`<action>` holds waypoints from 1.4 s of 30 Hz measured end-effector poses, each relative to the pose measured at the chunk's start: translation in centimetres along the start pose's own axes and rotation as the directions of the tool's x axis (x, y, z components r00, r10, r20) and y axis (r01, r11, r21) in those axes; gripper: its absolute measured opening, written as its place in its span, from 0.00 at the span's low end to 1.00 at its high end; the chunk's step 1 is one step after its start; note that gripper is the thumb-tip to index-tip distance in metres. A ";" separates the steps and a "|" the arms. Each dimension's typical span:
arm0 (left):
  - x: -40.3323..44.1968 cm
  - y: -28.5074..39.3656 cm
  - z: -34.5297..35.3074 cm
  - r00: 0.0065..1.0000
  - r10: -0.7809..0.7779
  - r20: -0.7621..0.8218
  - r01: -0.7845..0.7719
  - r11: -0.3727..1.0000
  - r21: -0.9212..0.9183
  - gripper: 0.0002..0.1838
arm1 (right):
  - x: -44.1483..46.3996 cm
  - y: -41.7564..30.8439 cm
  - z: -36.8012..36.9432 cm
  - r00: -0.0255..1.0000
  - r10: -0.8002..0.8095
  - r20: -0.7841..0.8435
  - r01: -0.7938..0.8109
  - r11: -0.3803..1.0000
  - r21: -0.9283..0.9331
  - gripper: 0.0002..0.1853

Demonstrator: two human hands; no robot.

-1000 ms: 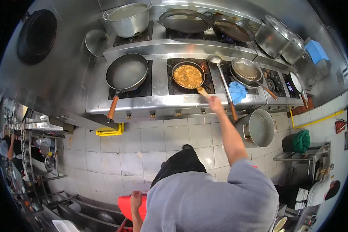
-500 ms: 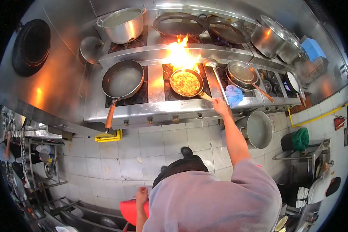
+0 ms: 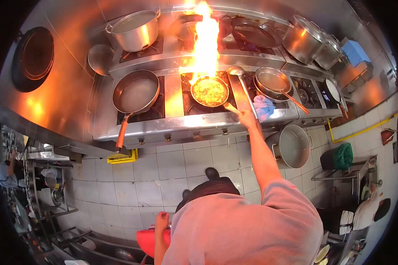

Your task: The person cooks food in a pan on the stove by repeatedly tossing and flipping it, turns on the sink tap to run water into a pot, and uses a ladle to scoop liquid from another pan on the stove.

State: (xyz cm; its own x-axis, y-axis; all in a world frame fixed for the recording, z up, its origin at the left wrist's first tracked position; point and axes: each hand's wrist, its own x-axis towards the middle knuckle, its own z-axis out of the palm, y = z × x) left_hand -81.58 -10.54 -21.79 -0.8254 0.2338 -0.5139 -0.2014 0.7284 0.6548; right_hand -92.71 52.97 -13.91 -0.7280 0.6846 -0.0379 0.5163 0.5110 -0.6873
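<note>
A small, round frying pan is seen from above over a front burner of the stove, and whether it is lifted or resting cannot be told. Its base is covered by a chunky, golden-yellow food mixture, lit brightly by a tall orange-white flame at the far rim. Its pale handle, angled toward the near right, is gripped by the right hand.
</note>
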 end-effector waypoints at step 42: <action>-0.9 -3.0 -0.6 0.954 -0.295 -0.047 0.238 0.848 -0.473 0.09 | -3.8 -2.6 3.7 0.990 0.059 0.129 -0.062 0.998 0.022 0.29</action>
State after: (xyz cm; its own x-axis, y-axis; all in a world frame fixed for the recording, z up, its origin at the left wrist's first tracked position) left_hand -80.54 -13.29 -22.92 -0.7533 -0.0219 -0.6573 -0.6172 0.3687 0.6950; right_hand -92.93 47.16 -14.65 -0.7482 0.6408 -0.1717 0.5508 0.4559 -0.6991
